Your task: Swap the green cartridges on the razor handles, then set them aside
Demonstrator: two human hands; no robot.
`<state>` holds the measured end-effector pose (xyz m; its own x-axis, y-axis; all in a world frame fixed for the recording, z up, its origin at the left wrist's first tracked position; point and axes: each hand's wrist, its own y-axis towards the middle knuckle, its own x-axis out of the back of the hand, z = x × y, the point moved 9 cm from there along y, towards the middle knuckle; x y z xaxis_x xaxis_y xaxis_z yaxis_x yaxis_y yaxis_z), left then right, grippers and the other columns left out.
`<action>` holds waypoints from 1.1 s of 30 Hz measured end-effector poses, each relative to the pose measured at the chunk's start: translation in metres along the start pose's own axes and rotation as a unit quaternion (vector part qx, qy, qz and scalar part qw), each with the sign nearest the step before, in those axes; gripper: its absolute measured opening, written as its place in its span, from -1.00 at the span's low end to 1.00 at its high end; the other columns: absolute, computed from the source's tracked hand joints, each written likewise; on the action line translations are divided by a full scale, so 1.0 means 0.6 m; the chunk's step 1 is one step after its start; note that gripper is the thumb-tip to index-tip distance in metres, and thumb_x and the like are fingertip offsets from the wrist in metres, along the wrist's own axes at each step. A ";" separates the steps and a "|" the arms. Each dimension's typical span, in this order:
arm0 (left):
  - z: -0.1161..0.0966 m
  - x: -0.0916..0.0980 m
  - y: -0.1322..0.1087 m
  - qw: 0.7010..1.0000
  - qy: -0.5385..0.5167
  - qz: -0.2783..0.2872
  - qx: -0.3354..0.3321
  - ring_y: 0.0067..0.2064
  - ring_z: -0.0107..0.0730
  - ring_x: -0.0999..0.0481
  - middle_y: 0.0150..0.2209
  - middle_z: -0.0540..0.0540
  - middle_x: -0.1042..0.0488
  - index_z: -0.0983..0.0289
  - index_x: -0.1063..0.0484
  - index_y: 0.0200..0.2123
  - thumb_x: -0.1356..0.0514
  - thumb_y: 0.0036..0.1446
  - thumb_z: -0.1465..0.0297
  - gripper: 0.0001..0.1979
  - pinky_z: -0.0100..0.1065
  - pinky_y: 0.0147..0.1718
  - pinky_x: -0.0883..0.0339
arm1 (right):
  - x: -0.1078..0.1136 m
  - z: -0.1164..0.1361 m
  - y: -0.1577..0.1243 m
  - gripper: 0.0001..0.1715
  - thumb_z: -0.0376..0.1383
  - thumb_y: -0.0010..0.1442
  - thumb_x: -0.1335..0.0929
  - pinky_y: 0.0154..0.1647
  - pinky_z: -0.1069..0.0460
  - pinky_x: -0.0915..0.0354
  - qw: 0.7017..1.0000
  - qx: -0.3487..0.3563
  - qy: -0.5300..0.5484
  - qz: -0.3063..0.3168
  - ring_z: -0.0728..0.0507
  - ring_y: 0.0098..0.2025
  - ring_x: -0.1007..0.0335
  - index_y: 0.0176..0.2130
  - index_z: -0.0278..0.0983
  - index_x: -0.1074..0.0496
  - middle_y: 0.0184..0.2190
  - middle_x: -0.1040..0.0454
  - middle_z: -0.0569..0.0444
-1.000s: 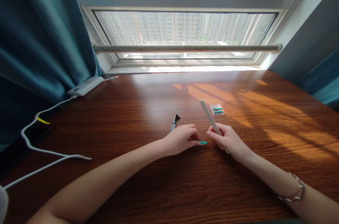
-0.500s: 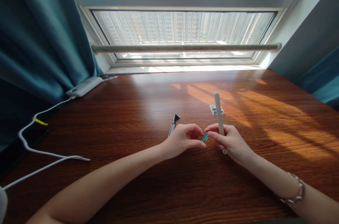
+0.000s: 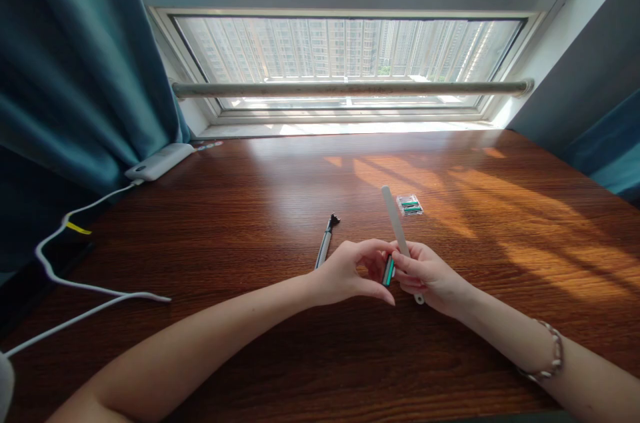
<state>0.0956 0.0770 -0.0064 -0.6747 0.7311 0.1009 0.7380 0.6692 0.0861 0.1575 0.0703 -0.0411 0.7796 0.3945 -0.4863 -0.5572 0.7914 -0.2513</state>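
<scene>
Between my hands is a small green-and-black razor cartridge (image 3: 389, 271), turned nearly upright. My left hand (image 3: 354, 271) is curled around it, with the index finger near its upper end and the thumb just below its lower end. The fingertips of my right hand (image 3: 425, 271) meet the cartridge's right side. That same hand grips a slim whitish stick (image 3: 395, 216) with a small hole at its lower end; it leans to the left. Behind my left hand lies a grey razor handle (image 3: 325, 243) with a black head mount, partly hidden.
A clear plastic case (image 3: 410, 205) with green-striped cartridges lies beyond my right hand. At the back left, a white power strip or adapter (image 3: 160, 163) connects to a white cable (image 3: 90, 288). The wooden table (image 3: 240, 210) meets the window sill.
The cartridge has turned more upright, and its green stripe shows more. The whitish stick has tipped to the left, uncovering the clear case. My left thumb has moved lower.
</scene>
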 end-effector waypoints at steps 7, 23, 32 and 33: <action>-0.007 0.002 0.001 1.000 0.010 -0.001 -0.007 -0.39 -0.44 -0.40 -0.42 0.03 -0.41 0.32 -0.28 -0.09 -0.34 -0.22 0.38 -0.44 -0.37 -0.34 -0.31 | 0.004 0.002 0.001 -0.72 -0.16 0.02 -0.38 -0.74 0.18 0.29 1.000 0.014 -0.016 -0.001 0.17 -0.72 0.24 -0.36 -0.32 -0.33 -0.73 0.00 0.32; -0.014 0.024 -0.003 0.996 0.048 -0.072 -0.008 -0.52 -0.55 -0.27 -0.58 -0.11 -0.25 0.31 -0.23 -0.18 -0.31 -0.18 0.31 -0.52 -0.47 -0.51 -0.17 | 0.001 -0.007 -0.001 -0.75 -0.21 0.00 -0.39 -0.73 0.15 0.29 0.999 0.012 -0.043 -0.007 0.18 -0.74 0.18 -0.44 -0.38 -0.37 -0.71 -0.18 0.25; -0.008 0.023 -0.002 0.994 0.072 -0.078 0.008 -0.52 -0.55 -0.24 -0.58 -0.12 -0.24 0.31 -0.25 -0.20 -0.31 -0.18 0.30 -0.54 -0.46 -0.51 -0.15 | 0.015 0.000 -0.006 -0.77 -0.23 -0.01 -0.39 -0.73 0.16 0.30 0.996 0.016 -0.047 -0.068 0.20 -0.77 0.18 -0.46 -0.36 -0.33 -0.74 -0.20 0.27; -0.007 0.022 -0.002 0.995 0.070 -0.076 0.008 -0.52 -0.55 -0.24 -0.58 -0.12 -0.24 0.31 -0.25 -0.19 -0.31 -0.18 0.30 -0.53 -0.46 -0.51 -0.15 | 0.015 0.000 -0.006 -0.78 -0.24 -0.01 -0.39 -0.73 0.17 0.30 0.997 0.013 -0.041 -0.071 0.20 -0.77 0.18 -0.46 -0.35 -0.33 -0.75 -0.18 0.29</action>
<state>0.0859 0.0854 -0.0010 -0.7705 0.5961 0.2260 0.6265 0.7736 0.0954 0.1666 0.0709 -0.0449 0.8712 0.3147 -0.3767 -0.4335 0.8533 -0.2899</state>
